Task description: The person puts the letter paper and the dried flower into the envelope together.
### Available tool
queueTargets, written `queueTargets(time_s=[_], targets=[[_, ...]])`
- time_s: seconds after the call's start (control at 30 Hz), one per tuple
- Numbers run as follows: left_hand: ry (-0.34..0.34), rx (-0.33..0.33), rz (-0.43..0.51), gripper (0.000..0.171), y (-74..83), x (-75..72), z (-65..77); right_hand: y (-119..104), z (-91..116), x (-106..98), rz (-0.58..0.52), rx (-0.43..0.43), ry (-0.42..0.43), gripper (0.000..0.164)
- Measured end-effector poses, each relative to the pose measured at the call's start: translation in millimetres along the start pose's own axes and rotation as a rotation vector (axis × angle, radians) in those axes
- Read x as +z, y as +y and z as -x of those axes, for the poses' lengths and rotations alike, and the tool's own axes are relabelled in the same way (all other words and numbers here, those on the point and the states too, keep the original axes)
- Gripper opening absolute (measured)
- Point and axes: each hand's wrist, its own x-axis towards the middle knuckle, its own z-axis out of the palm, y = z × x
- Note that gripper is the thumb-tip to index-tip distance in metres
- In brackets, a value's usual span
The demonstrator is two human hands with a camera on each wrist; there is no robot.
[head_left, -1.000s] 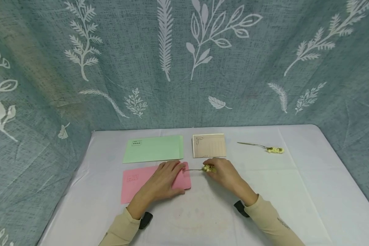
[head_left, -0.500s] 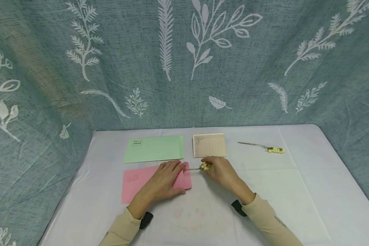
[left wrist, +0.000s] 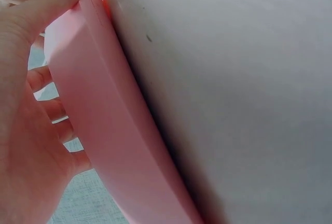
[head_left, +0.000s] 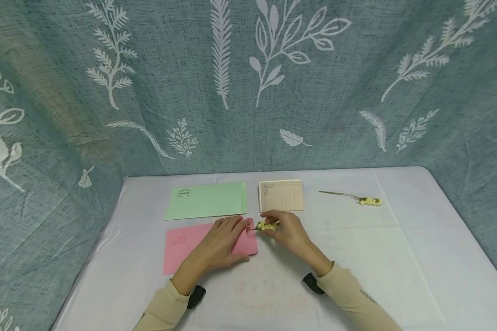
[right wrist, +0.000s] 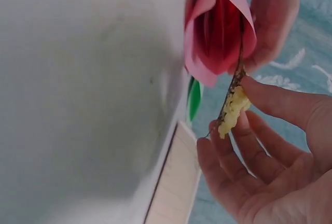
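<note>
In the head view a pink envelope [head_left: 178, 250] lies on the white table, its opening to the right. My left hand [head_left: 217, 243] grips it near that end; the left wrist view has the thumb on one long edge, fingers along the other, and the paper bulging. My right hand [head_left: 287, 232] pinches a dried flower sprig [head_left: 265, 226] by its pale yellow blossoms. Seen from the right wrist, the sprig's thin brown stem reaches into the gaping mouth of the envelope [right wrist: 199, 63], while the blossoms [right wrist: 236, 107] are outside it between thumb and fingers.
Behind the pink envelope lies a green envelope [head_left: 207, 201]. To its right is a small stack of beige lined notepaper [head_left: 281, 196]. Farther right rests a second yellow dried flower [head_left: 369, 201]. A leaf-patterned teal curtain [head_left: 240, 92] hangs beyond the white table [head_left: 348, 257].
My right hand has moved left with the flower sprig, and less of the stem shows outside the pink envelope. My left hand has stayed in place on the envelope.
</note>
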Motion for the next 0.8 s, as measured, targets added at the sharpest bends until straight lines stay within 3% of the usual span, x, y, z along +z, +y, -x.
queueTargets(time_s=[0.27,0.57,0.8], targets=[[-0.010,-0.001,-0.012,0.086,-0.3,0.7,-0.1,1.6,1.5,12.2,-0.088,-0.011,-0.022,0.028],[-0.013,-0.006,-0.008,0.086,-0.4,0.2,-0.1,3.1,3.3,11.7,-0.061,0.044,-0.022,0.023],[-0.005,0.005,-0.010,0.085,-0.8,1.0,0.4,4.5,0.8,10.2,-0.170,0.051,-0.101,0.021]])
